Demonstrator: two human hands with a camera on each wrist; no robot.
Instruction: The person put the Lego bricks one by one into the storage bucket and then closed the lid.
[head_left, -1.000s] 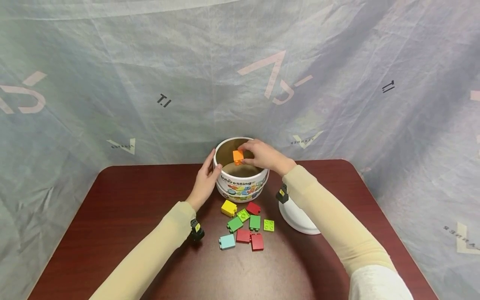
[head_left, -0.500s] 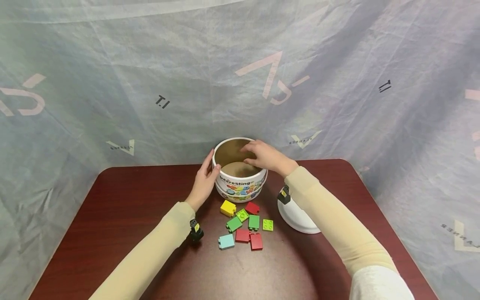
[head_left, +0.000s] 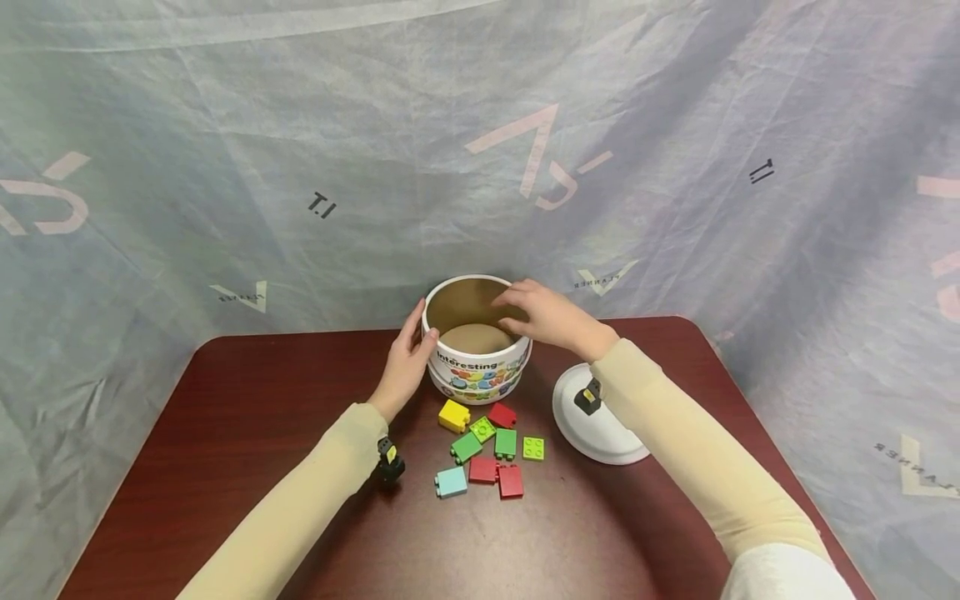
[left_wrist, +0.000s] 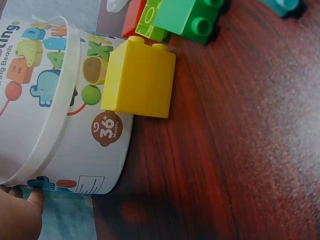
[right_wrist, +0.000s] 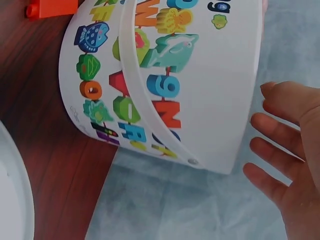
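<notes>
My left hand (head_left: 405, 362) rests against the left side of a white printed bucket (head_left: 472, 390), its fingers along the outside and the thumb at the rim. The left wrist view catches only part of that left hand (left_wrist: 20, 217) beside the bucket wall. My right hand (head_left: 543, 315) is over the bucket's right rim, fingers apart and holding nothing. Inside the bucket, the visible floor (head_left: 476, 339) is bare; its near part is hidden. In front lie toy building blocks: a yellow block (head_left: 453, 417), a light blue block (head_left: 451, 482), red blocks (head_left: 510, 482) and green blocks (head_left: 506, 443).
A white round lid (head_left: 592, 433) lies right of the bucket, partly under my right forearm. Small lime-green blocks (head_left: 533, 448) sit among the others on the dark red table (head_left: 300, 400). A grey curtain (head_left: 420, 167) hangs close behind the bucket.
The orange block my right hand held over the bucket has been let go and is out of sight. That hand has since drawn back to the right. The left hand stays at the bucket.
</notes>
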